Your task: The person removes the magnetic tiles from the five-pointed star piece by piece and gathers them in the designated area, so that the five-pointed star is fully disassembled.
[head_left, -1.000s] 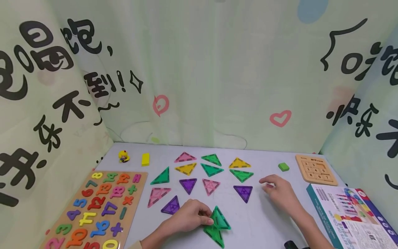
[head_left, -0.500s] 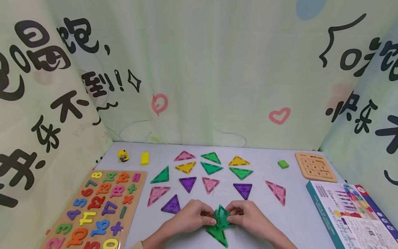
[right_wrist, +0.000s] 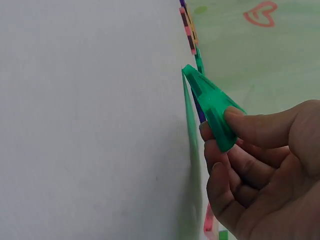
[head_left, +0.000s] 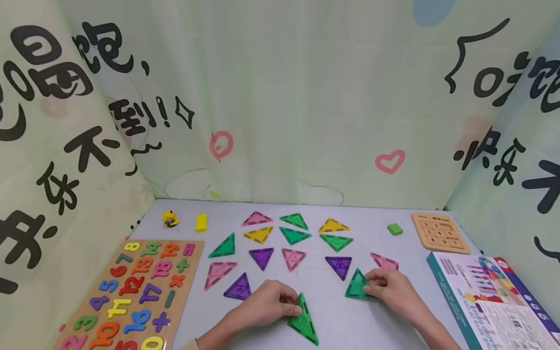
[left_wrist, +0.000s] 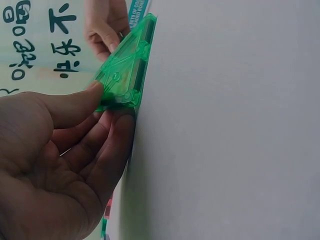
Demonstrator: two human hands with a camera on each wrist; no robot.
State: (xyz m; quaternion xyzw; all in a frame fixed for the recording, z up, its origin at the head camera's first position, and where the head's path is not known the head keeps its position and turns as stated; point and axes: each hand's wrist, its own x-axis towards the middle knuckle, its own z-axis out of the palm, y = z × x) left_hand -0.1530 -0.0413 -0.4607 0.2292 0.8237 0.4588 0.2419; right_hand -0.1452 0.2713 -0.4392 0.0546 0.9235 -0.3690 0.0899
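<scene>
My left hand [head_left: 268,305] pinches a translucent green triangle tile [head_left: 305,321] by one corner, near the front middle of the table. In the left wrist view the thumb lies on the upper face of that tile [left_wrist: 125,70], with fingers under it. To the right, my right hand [head_left: 395,288] pinches a second green triangle tile [head_left: 356,284] between thumb and fingers. The right wrist view has this tile [right_wrist: 212,107] tilted close over the white table. A pink triangle tile [head_left: 385,261] lies just behind the right hand, partly covered by it.
Pink, green, yellow and purple triangle tiles [head_left: 261,257] lie spread across the table's middle. A number board [head_left: 192,287] is at the left, with a yellow block [head_left: 201,223] and a small figure [head_left: 169,218] behind. At the right are a box [head_left: 498,296], wooden puzzle [head_left: 441,233] and green block [head_left: 395,229].
The right hand came in to the green tiles at the left hand, then moved right with one of them. The two tiles are now apart; the left hand stays almost in place.
</scene>
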